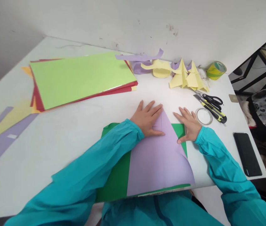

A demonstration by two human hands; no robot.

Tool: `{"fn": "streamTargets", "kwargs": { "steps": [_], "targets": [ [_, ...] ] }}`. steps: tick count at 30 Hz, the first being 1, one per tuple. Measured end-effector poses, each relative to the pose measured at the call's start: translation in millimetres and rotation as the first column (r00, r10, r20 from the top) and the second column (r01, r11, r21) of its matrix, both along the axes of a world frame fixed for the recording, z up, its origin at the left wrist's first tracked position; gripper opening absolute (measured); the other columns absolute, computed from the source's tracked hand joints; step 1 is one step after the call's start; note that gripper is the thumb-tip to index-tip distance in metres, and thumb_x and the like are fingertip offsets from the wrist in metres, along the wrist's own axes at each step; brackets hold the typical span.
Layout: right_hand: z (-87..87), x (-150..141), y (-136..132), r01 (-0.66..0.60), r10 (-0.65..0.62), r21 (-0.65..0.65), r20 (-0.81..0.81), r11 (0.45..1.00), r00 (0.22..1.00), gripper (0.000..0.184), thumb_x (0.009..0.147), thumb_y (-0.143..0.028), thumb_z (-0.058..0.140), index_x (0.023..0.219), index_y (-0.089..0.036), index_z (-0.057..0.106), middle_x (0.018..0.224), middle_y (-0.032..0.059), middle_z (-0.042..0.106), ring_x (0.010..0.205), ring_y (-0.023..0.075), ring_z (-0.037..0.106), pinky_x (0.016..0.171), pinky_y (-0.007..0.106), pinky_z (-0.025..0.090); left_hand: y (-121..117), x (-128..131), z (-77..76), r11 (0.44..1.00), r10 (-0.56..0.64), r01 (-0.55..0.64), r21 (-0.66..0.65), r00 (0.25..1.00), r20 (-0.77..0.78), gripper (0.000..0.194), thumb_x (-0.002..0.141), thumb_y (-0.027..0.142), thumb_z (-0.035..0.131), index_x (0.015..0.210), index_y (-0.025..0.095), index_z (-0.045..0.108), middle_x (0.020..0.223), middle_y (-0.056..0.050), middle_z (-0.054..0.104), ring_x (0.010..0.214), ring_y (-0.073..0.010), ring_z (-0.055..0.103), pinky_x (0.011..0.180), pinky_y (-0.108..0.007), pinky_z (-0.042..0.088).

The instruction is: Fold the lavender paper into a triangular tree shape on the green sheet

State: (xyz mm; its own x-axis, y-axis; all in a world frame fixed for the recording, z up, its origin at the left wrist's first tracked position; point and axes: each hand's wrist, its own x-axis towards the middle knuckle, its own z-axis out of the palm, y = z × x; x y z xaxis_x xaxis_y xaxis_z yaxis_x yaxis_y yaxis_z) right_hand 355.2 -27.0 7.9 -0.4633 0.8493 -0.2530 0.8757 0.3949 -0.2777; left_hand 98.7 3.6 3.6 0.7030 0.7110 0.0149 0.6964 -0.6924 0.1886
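A light purple sheet of paper, folded to a point at its far end, lies over a green sheet at the table's near edge. My left hand rests flat on the purple paper near its tip, fingers spread. Beside the right slanted edge of the paper is my right hand, its fingers apart. Its thumb is at the paper's edge, over the green sheet; whether it touches the purple paper I cannot tell. The lower right part of the purple sheet curls up a little.
Around the white table are a stack of coloured paper, paper strips, curled strips, folded yellow paper shapes, a tape roll, scissors, a utility knife, a white tape ring and a black phone.
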Motion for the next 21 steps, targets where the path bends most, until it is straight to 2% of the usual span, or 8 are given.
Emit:
{"fn": "streamTargets", "kwargs": {
  "steps": [4, 8, 15, 21],
  "targets": [
    [8.0, -0.2, -4.6, -0.016, 0.016, -0.013, -0.016, 1.0, 1.0, 0.123, 0.05, -0.072, 0.073, 0.15, -0.026, 0.018, 0.157, 0.0168, 0.002, 0.142, 0.0408, -0.003, 0.107, 0.068, 0.004, -0.2, 0.2, 1.8, 1.0, 0.003, -0.003, -0.014, 1.0, -0.001, 0.106, 0.069, 0.076, 0.055, 0.148, 0.012, 0.025, 0.152, -0.015, 0.027, 0.139, -0.0433, 0.017, 0.107, -0.068, 0.002],
    [15.3, -1.4, -9.8, -0.013, 0.013, -0.027, -0.009, 1.0, 1.0, 0.125, 0.047, -0.072, 0.074, 0.149, -0.023, 0.02, 0.157, 0.0188, 0.004, 0.142, 0.0408, -0.002, 0.107, 0.067, 0.005, -0.4, 0.2, 2.1, 1.0, 0.007, -0.008, -0.016, 1.0, -0.005, 0.106, 0.07, 0.076, 0.054, 0.148, 0.011, 0.025, 0.152, -0.015, 0.026, 0.139, -0.0426, 0.016, 0.107, -0.068, 0.002],
    [12.5, 2.3, -13.3, -0.045, 0.045, -0.031, 0.001, 0.999, 0.999, 0.125, 0.05, -0.07, 0.074, 0.15, -0.024, 0.016, 0.157, 0.0172, 0.0, 0.142, 0.0411, -0.005, 0.107, 0.067, 0.002, -0.5, -0.1, 0.1, 1.0, 0.006, -0.006, 0.001, 1.0, 0.003, 0.103, 0.07, 0.075, 0.055, 0.148, 0.014, 0.026, 0.152, -0.014, 0.027, 0.139, -0.0426, 0.017, 0.108, -0.067, 0.0],
    [13.2, 3.8, -20.0, -0.052, 0.053, -0.045, 0.03, 0.998, 0.998, 0.132, 0.044, -0.071, 0.076, 0.15, -0.022, 0.015, 0.157, 0.018, -0.002, 0.142, 0.0399, -0.006, 0.109, 0.064, 0.001, -0.1, -0.4, -1.9, 1.0, 0.008, -0.008, 0.01, 1.0, -0.001, 0.103, 0.07, 0.073, 0.057, 0.148, 0.013, 0.026, 0.152, -0.014, 0.027, 0.139, -0.0417, 0.016, 0.108, -0.066, -0.001]
  ]
}}
